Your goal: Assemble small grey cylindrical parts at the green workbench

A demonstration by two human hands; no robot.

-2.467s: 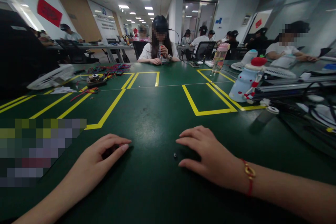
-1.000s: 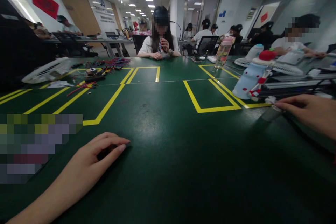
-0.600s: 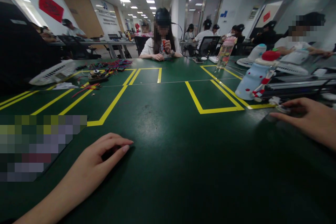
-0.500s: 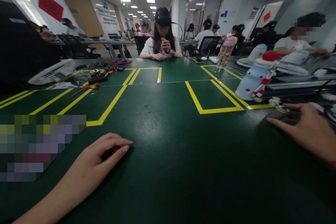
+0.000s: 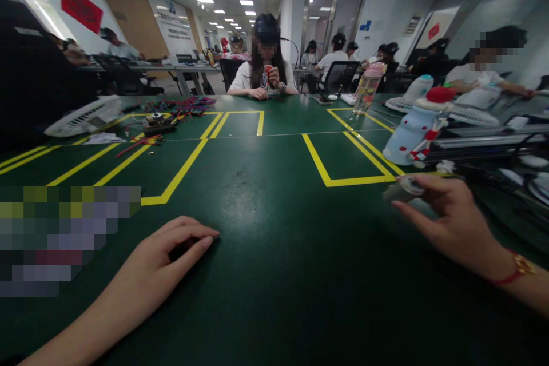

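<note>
On the right, my right hand (image 5: 457,226) grips a small cylinder (image 5: 405,190) between thumb and fingers. It has a silvery top and a greyish, see-through-looking side, but blur hides its exact kind. The hand hovers over or just touches the green table (image 5: 295,263); I cannot tell which. A red cord bracelet with a gold piece circles that wrist. My left hand (image 5: 171,251) rests on the table at left of centre, thumb and fingertips brought together with nothing visible in them.
A light blue bottle (image 5: 405,131) with a red top stands beyond my right hand, before metal rails (image 5: 484,137) and cables. Yellow tape (image 5: 360,181) marks the table. Coloured wires (image 5: 184,106) lie back left. A person (image 5: 266,71) sits opposite, holding a red can.
My right hand has moved left with the small cylinder, away from the rails and cables, and its wrist now shows. My left hand has stayed almost still.
</note>
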